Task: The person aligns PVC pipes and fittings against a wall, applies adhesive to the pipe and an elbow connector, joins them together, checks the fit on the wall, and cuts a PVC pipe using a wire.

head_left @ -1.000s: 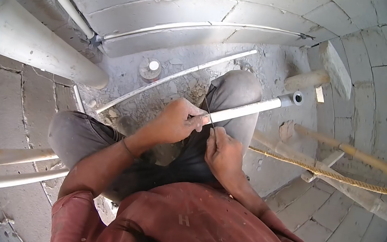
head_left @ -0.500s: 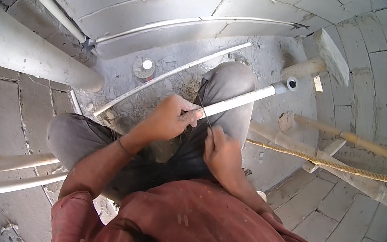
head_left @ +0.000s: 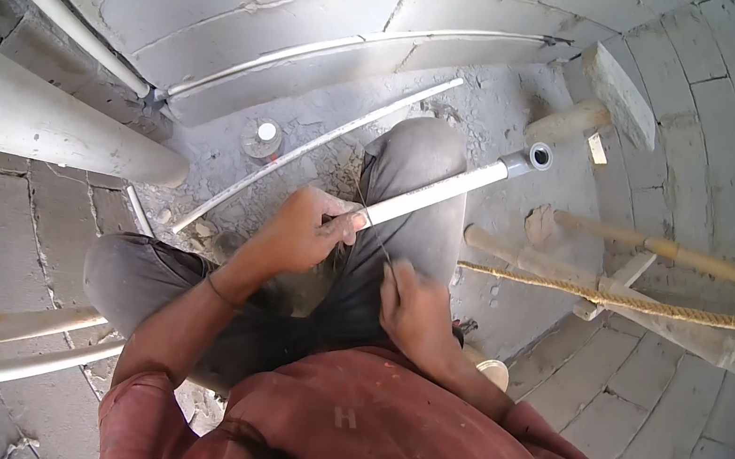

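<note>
A white plastic pipe (head_left: 438, 193) lies slanted across my raised right knee, with a grey elbow fitting (head_left: 527, 161) on its far end. My left hand (head_left: 303, 228) is closed around the pipe's near end, thumb along it. Across the pipe, just beside that thumb, runs a thin dark hacksaw blade (head_left: 386, 253), with no frame visible. My right hand (head_left: 418, 305) pinches the blade's lower end, close to my lap. Its fingertips are partly hidden by the hand itself.
Another long thin pipe (head_left: 324, 139) lies on the rubble-strewn floor beside a small round container (head_left: 262, 140). To the right are a yellow rope (head_left: 660, 308), wooden poles (head_left: 571, 269) and a wooden mallet-like piece (head_left: 617, 96). A thick pipe (head_left: 62, 108) stands left.
My right hand has drawn slightly back from the pipe, so more of the blade shows between them. The left hand keeps its hold. The whole view has shifted a little.
</note>
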{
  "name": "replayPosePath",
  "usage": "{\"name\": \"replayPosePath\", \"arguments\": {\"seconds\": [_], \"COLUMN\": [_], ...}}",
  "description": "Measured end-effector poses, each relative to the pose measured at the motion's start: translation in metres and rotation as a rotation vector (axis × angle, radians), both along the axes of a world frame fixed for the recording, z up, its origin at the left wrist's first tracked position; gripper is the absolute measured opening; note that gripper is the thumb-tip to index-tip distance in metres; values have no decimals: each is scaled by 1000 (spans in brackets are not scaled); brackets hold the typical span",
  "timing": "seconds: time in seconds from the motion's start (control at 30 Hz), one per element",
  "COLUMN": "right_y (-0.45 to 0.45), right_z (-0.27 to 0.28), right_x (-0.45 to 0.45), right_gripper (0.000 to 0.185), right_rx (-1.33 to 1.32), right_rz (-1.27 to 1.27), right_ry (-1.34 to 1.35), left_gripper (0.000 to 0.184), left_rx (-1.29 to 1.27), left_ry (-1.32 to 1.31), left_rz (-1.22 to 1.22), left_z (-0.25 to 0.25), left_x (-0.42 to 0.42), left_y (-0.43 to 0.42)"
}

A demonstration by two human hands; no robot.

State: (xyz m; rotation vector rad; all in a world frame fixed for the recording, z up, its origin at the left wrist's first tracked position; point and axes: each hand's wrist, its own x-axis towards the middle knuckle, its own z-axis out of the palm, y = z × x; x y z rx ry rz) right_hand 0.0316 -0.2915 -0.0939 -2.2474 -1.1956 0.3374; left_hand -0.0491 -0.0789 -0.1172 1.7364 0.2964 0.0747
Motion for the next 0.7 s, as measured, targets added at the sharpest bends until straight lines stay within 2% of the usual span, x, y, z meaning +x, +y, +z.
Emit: {"name": "replayPosePath", "arguments": {"seconds": [0.13,0.33,0.5,0.7], "right_y": [38,-7,27,-7], "right_z": [1,0,-6,3], "right_x": [9,-6,9,-3], "right_gripper": [12,14,15,14], "right_rx": [79,12,87,-51], "right_rz": [-22,-19,2,-20], "right_ry": [29,-19,-13,-15], "left_gripper": [31,28,27,23], "left_rx": [61,8,77,31], "left_ry": [-50,-27,-29,-112], "left_rz": [57,81,86,131], "left_z": [7,-2,1,-8], "left_x": [2,-2,-1,-1], "left_y": [-9,-14,-18,-18]}}
